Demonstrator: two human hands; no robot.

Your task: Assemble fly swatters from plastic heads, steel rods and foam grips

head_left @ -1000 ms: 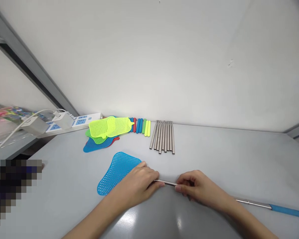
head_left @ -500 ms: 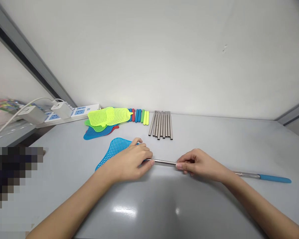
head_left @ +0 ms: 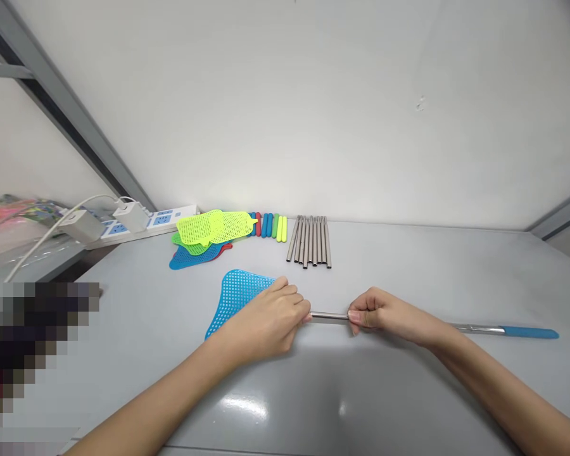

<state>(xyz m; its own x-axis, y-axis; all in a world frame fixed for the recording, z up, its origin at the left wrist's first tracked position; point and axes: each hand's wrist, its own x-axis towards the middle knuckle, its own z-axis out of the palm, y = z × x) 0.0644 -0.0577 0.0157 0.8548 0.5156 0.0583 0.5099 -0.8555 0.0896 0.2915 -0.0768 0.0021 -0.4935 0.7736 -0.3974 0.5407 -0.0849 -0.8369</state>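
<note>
A blue fly swatter lies across the middle of the table, with a perforated blue head [head_left: 237, 296], a thin metal rod [head_left: 330, 316] and a blue grip [head_left: 532, 332] at its right end. My left hand [head_left: 270, 324] is closed around the neck, where head and rod meet, and hides the joint. To its right, my right hand [head_left: 384, 316] pinches the rod between thumb and fingers. A short length of bare rod shows between the two hands. Part of the rod is hidden behind my right hand and wrist.
Yellow swatter heads [head_left: 218, 228] lie stacked on green, blue and red ones at the back left. Beside them are several coloured grips [head_left: 276, 227] and a row of metal rods [head_left: 310, 242]. A white power strip [head_left: 173, 215] with plugged-in chargers stands at the left.
My left hand has closed more tightly round the swatter's neck. Both hands and the swatter head appear further right, the bare rod between them is shorter, and the whole view has shifted slightly.
</note>
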